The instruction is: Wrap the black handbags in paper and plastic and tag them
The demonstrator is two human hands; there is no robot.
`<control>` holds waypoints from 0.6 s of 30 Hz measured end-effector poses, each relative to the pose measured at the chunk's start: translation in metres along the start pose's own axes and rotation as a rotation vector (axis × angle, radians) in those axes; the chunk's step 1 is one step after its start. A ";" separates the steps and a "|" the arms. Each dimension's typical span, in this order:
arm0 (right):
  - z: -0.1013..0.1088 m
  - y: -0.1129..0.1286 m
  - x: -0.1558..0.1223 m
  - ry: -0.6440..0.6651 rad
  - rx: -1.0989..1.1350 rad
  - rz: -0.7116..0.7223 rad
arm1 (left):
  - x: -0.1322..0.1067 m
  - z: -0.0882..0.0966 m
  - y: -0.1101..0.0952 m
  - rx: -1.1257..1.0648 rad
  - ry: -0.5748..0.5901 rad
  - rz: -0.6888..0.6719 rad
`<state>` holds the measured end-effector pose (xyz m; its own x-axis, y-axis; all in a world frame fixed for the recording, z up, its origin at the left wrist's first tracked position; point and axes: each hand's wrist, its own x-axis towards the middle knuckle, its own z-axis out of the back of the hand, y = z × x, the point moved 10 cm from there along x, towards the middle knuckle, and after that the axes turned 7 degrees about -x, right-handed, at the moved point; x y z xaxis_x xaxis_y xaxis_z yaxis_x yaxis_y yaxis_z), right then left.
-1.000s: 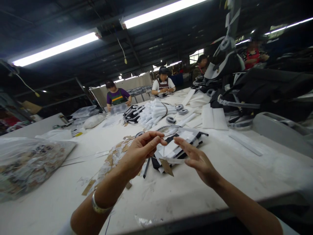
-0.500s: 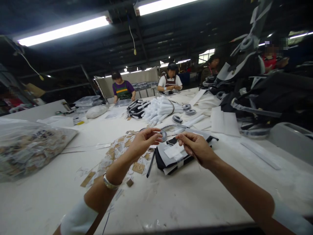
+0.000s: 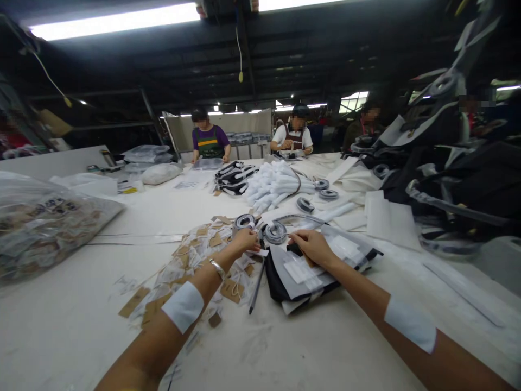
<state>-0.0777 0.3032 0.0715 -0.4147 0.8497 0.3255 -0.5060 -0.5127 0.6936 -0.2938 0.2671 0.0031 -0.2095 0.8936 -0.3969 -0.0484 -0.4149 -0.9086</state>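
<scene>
My left hand (image 3: 246, 241) is closed with a small white tag (image 3: 259, 252) at its fingertips, just in front of a dark coiled strip (image 3: 245, 221). A grey coiled strip (image 3: 275, 232) lies between my two hands. My right hand (image 3: 314, 247) is pinched over a folded black-and-grey bag (image 3: 285, 271) with clear tape and white packets on it. Under its palm shows a brown card tag (image 3: 308, 260), partly hidden by the fingers. To the left of the bag spreads a pile of brown and white tags (image 3: 195, 255).
A clear plastic sack (image 3: 52, 233) full of tags sits at left. Behind are a bundle of white foam-wrapped tubes (image 3: 272, 184), black handles (image 3: 234, 176) and more coils (image 3: 305, 205). Black bags (image 3: 468, 184) are heaped at right. Co-workers (image 3: 209, 141) stand across the table.
My view has shifted. My left hand has come down from the grey coil to the front of the dark coil. My right hand stays pinched above the bag.
</scene>
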 end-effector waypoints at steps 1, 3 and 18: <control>0.005 -0.004 -0.006 -0.038 0.013 -0.023 | 0.002 -0.002 0.002 -0.010 0.016 0.030; 0.018 -0.009 -0.017 -0.112 0.046 -0.059 | 0.004 -0.008 0.005 -0.043 0.061 0.079; 0.071 0.002 -0.067 -0.292 0.390 -0.172 | -0.087 -0.049 -0.083 -0.457 0.363 -0.202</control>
<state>0.0027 0.2545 0.0964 -0.0938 0.9453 0.3125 -0.2059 -0.3255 0.9229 -0.2237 0.2317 0.1067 0.1098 0.9814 -0.1574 0.3879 -0.1881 -0.9023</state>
